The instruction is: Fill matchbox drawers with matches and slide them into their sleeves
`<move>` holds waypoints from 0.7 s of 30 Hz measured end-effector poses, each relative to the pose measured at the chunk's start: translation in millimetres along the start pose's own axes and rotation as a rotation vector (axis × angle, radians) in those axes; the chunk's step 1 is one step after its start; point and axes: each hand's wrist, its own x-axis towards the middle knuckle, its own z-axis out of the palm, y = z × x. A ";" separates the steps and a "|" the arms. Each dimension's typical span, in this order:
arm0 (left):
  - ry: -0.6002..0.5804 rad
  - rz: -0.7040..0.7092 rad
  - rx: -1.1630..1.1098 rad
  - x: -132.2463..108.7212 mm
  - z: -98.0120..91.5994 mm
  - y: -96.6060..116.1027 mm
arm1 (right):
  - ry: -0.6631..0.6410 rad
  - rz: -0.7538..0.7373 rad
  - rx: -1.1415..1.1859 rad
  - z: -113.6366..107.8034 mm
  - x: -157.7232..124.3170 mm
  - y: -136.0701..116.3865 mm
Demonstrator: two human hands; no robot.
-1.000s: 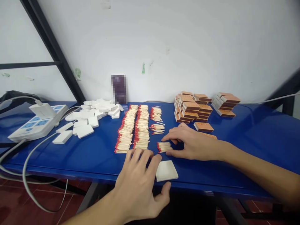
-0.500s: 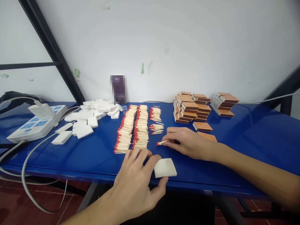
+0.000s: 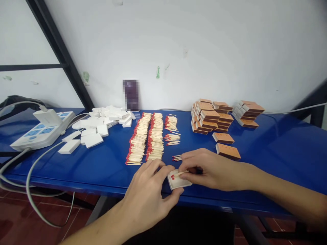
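Observation:
My left hand grips a small white matchbox tray at the front edge of the blue table, thumb below it and fingers above. My right hand pinches a few red-tipped matches and holds them over the tray, heads pointing left. A few more matches lie on the table just behind the tray. Long rows of red-tipped matches stretch away behind my left hand.
White tray halves are heaped at the left, beside a white power strip with grey cables. Orange matchbox sleeves are stacked at the back right, two lying loose nearer me. A dark metal frame stands at the left.
My right hand picked a few matches off the table and brought them back to the tray. My left hand closed on the tray and pulled it slightly inward.

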 end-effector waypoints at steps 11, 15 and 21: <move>-0.062 -0.006 -0.029 2.1 -6.4 2.9 | 0.136 -0.023 -0.089 -6.6 -3.5 7.0; -0.051 0.024 -0.036 0.4 -7.1 3.3 | 0.129 0.087 -0.235 -12.1 -5.2 20.1; 0.039 0.140 0.024 -5.2 -0.2 -0.1 | 0.066 0.107 -0.118 -10.7 -1.1 30.7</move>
